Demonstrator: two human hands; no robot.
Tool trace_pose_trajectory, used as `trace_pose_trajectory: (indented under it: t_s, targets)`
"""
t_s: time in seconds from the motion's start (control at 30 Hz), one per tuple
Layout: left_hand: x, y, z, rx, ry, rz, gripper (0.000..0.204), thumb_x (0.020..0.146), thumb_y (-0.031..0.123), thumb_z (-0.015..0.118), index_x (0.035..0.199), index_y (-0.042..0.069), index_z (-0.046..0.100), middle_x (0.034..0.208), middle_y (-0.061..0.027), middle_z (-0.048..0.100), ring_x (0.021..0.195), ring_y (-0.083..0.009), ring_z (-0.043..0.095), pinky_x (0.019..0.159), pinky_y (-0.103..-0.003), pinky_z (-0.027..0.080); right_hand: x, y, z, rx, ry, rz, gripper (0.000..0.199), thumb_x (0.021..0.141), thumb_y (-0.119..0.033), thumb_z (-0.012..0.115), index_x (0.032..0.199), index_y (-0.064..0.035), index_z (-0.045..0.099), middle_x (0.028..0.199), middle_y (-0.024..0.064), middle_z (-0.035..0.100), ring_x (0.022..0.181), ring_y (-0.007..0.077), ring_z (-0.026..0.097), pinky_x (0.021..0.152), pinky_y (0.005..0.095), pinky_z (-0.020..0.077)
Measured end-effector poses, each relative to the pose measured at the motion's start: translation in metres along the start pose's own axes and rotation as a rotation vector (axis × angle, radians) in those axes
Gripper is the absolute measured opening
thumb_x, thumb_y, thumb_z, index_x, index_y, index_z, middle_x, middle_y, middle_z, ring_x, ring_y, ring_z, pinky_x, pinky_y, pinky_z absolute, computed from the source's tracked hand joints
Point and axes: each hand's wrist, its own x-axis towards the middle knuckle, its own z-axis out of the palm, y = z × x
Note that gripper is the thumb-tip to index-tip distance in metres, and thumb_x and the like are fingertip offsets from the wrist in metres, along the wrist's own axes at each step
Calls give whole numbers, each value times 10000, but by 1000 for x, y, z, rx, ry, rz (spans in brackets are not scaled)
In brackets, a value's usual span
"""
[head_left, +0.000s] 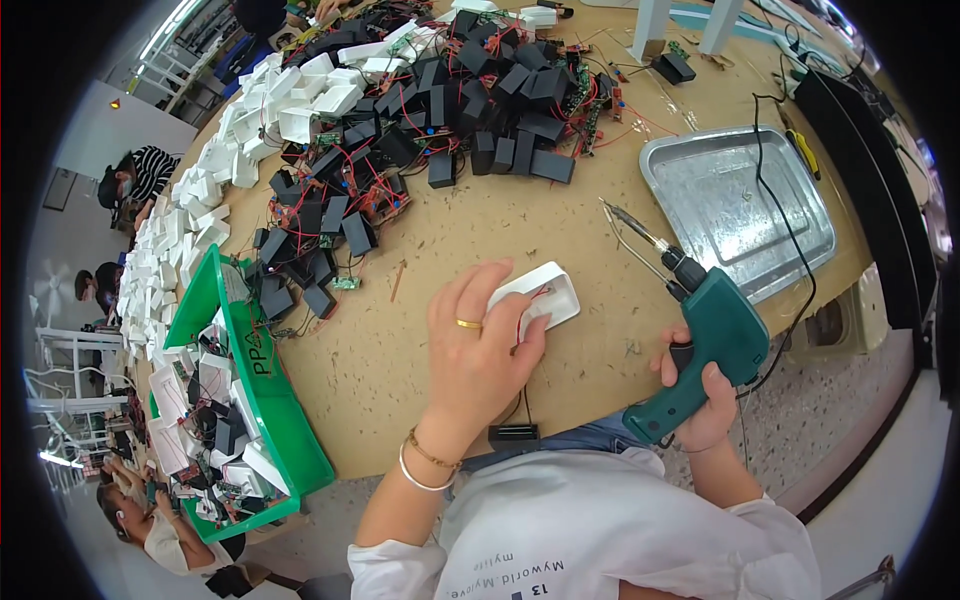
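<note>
Holding, left hand (478,340): pinching the white plastic casing (567,290) over the middle of the brown tabletop (380,390); fingers covering its near end, so lift or contact below is staying unclear.
Red wires (545,291): showing inside casing; joints hiding behind the thumb, can't tell.
Right hand (712,400): gripping the green soldering gun (732,325) by its handle, finger sitting at the trigger; pressing or resting, can't tell.
Gun tip (622,215): pointing up-left, hanging apart from casing, left of the metal tray (715,185).
Black block (514,434): sitting by the table edge, a thin lead running up behind the left hand.
Green crate (283,430): holding mixed parts, many overlapping.
Black boxes (550,88): piling up beyond; lower ones hiding.
</note>
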Motion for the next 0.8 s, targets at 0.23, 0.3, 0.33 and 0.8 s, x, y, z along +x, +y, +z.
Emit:
trace_pose_trajectory:
  t_s: [0.23, 0.3, 0.33, 0.8]
  targets:
    - [5, 1, -5, -77, -301, -320, 705, 652, 216, 793, 1248, 49, 457, 1200, -165, 521, 992, -347, 543, 846, -432, 447, 4, -1, -2, 5, -20, 15, 528, 872, -349, 534, 1236, 19, 432, 1135, 128, 495, 755, 137, 505, 804, 362, 424]
    - [4, -4, -4, -131, -342, -399, 745, 654, 216, 793, 1283, 40, 433, 1194, -180, 523, 967, -357, 550, 831, -431, 461, 5, 0, -1, 19, -15, 4, 514, 876, -340, 527, 1232, 19, 436, 1132, 129, 495, 756, 142, 503, 809, 361, 421]
    - [4, -7, -3, -141, -391, -429, 732, 670, 207, 785, 1280, 24, 424, 1143, -177, 549, 915, -333, 575, 777, -413, 482, 5, 1, 0, 23, -36, 11, 514, 876, -340, 527, 1232, 19, 436, 1132, 129, 495, 756, 142, 503, 809, 361, 421]
    - [-54, -112, -291, -788, 951, -802, 300, 889, 197, 582, 1084, -29, 545, 929, -78, 622, 799, -147, 608, 662, -231, 458, -2, 0, -14, 62, 73, 27, 454, 943, -298, 398, 1246, 41, 406, 1226, 119, 460, 806, 143, 456, 879, 321, 375]
